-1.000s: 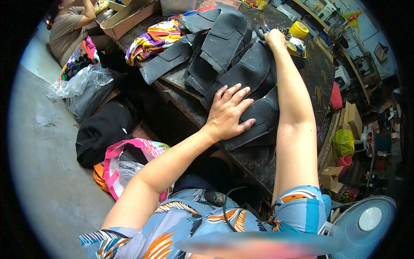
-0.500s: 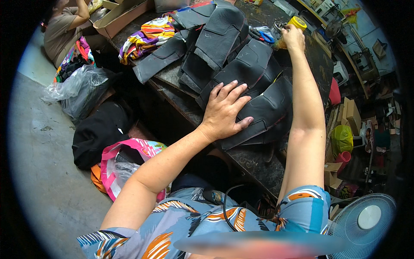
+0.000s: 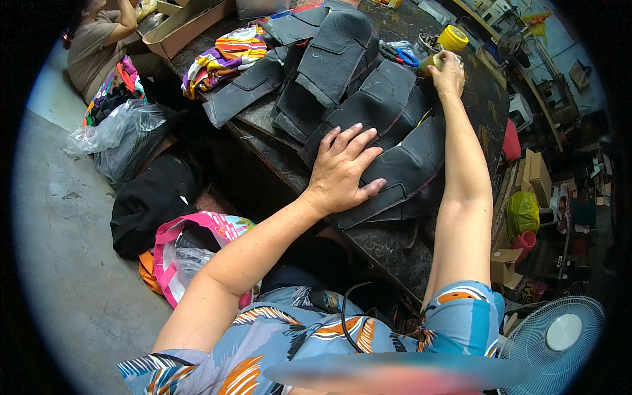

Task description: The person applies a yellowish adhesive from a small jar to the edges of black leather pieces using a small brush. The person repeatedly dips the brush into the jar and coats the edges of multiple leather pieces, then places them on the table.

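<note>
My left hand lies flat with fingers spread on a pile of black leather-like pieces with stitched outlines. Farther off, at the right side of the table, my right hand is closed over a pale yellow container. Its fingertips are partly hidden, so whether it also pinches something small cannot be seen. Just beyond that hand is a bright yellow round-topped container. To its left are blue-handled scissors and a jar of small metal items.
Colourful cloth lies left of the pile on the dark table. A pink bag and a plastic bag stand at the left. Another person sits at the far left. A fan stands at lower right.
My right hand has come slightly toward me, from beside the bright yellow container onto the pale yellow one. The bright yellow top shows more fully. My left hand has stayed still.
</note>
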`<state>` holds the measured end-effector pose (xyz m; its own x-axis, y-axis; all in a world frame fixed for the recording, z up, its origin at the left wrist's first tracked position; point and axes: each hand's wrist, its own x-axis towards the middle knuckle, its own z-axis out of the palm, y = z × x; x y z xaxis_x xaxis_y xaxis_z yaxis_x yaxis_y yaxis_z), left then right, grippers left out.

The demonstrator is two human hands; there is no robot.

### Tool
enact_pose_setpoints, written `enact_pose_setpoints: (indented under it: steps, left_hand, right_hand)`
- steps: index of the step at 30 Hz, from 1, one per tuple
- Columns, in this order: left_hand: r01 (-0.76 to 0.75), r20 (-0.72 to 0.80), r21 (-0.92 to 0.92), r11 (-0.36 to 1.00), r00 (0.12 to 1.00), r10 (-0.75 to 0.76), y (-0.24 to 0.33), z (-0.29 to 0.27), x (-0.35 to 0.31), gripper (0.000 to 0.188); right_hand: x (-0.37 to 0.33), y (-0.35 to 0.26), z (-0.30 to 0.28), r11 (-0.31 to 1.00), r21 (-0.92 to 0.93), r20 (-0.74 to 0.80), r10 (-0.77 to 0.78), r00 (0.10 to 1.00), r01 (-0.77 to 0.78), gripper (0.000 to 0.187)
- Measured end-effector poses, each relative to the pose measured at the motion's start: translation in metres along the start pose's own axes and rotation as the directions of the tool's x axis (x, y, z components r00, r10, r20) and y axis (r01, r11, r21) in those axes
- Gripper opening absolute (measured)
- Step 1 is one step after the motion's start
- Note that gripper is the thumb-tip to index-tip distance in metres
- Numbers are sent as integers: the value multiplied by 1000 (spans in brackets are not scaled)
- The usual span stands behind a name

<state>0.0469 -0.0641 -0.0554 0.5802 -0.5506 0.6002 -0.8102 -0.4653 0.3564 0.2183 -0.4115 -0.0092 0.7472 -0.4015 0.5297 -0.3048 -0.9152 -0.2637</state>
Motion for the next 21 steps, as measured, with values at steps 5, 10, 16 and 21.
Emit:
enact_pose_setpoints:
  steps: [5, 10, 16, 21]
  left_hand:
    - [-7, -4, 7, 1000, 1000, 7, 1, 0, 1, 52]
    - [-3, -9, 19, 1000, 1000, 3, 2, -2, 1, 52]
    - [-10, -6, 43, 999, 1000, 10, 2, -1, 1, 53]
    - [-25, -27, 57, 998, 999, 27, 3, 0, 2, 53]
  right_hand:
    - [3, 25, -33, 951, 245, -443, -65, 894, 191, 54]
    - [-26, 53, -107, 988, 151, -146, 45, 988, -23, 61]
    - [-110, 97, -121, 993, -77, 233, 110, 966, -94, 63]
    - [-93, 93, -129, 929, -333, 261, -73, 962, 161, 58]
